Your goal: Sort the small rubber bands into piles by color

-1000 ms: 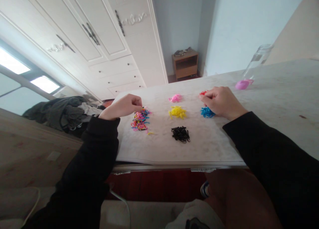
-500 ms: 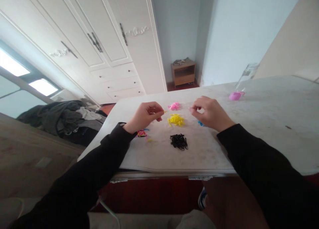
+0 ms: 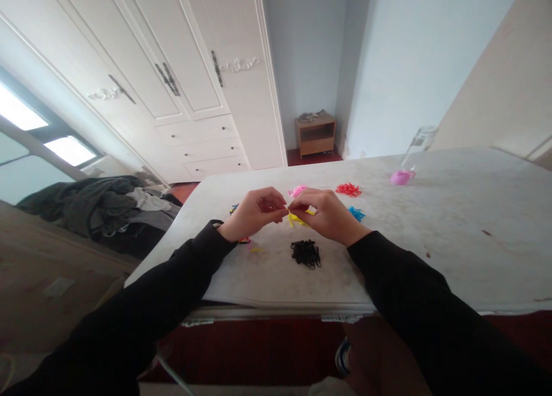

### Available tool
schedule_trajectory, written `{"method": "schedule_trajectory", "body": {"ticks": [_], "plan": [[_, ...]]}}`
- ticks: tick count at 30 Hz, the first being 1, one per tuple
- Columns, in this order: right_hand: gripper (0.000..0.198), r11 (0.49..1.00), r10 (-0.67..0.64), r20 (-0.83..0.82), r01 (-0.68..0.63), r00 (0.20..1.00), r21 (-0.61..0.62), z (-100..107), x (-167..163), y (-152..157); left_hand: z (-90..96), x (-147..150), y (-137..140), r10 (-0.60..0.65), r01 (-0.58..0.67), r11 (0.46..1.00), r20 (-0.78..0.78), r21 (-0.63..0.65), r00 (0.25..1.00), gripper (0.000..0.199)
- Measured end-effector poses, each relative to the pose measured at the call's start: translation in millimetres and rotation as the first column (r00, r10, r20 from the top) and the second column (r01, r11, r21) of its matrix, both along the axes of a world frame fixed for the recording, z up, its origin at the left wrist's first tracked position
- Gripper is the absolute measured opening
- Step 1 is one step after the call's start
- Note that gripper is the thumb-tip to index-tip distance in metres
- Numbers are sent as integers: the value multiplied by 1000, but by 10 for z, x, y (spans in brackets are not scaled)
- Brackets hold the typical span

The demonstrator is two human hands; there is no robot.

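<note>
My left hand (image 3: 259, 213) is closed in a pinch above the table, its fingertips meeting those of my right hand (image 3: 326, 214). The earlier frame shows a small yellow rubber band in the left pinch; now the fingers mostly cover it. My right hand is pinched too, but what lies between its fingers is hidden. Under the hands are a yellow pile of rubber bands (image 3: 297, 219) and a pink pile (image 3: 297, 191), both partly covered. A black pile of rubber bands (image 3: 306, 253) lies nearer me. Multicoloured bands (image 3: 244, 240) show partly beneath my left hand.
Red (image 3: 348, 189) and blue (image 3: 356, 213) rubber band piles lie beyond my right hand. On the white table (image 3: 414, 252), a clear glass bottle (image 3: 419, 146) stands at the back right by a pink object (image 3: 401, 178). Clothes (image 3: 99, 206) are heaped left of the table.
My right hand has moved left from beside the piles to meet my left fingertips, uncovering the red and blue piles. The view has tilted slightly upward.
</note>
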State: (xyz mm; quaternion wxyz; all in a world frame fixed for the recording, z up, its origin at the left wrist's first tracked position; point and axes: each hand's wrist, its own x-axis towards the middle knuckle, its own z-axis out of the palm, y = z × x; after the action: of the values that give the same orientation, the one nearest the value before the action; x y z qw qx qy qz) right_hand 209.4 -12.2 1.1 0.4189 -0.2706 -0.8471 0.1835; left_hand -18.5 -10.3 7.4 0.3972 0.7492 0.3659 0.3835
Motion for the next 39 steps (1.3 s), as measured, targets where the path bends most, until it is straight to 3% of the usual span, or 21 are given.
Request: {"method": "schedule_trajectory", "body": {"ticks": [7,12,17,31,36,39], "plan": [[15,984,-177,-26,177,984,2,-13,101,-12,-14,-11,-4,8,-7,999,-26,32,1000,29],[12,935,-350,129,355,928,-15,-19,181,14,-25,-22,26,-2,2,999,-1,41,1000,25],[13,914,-383,225,403,896,-53,-30,179,-1,-15,-2,16,9,-9,1000,16,4,1000,24],[12,929,-356,195,369,914,-31,-57,155,-7,-39,4,3,-7,11,997,59,-76,998,28],[10,990,-137,44,138,990,-12,-53,133,-39,-29,8,-17,-10,14,997,57,-82,998,29],[15,1000,-8,-14,8,1000,4,-47,122,-63,-30,6,-16,-17,22,996,55,-87,998,32]]}}
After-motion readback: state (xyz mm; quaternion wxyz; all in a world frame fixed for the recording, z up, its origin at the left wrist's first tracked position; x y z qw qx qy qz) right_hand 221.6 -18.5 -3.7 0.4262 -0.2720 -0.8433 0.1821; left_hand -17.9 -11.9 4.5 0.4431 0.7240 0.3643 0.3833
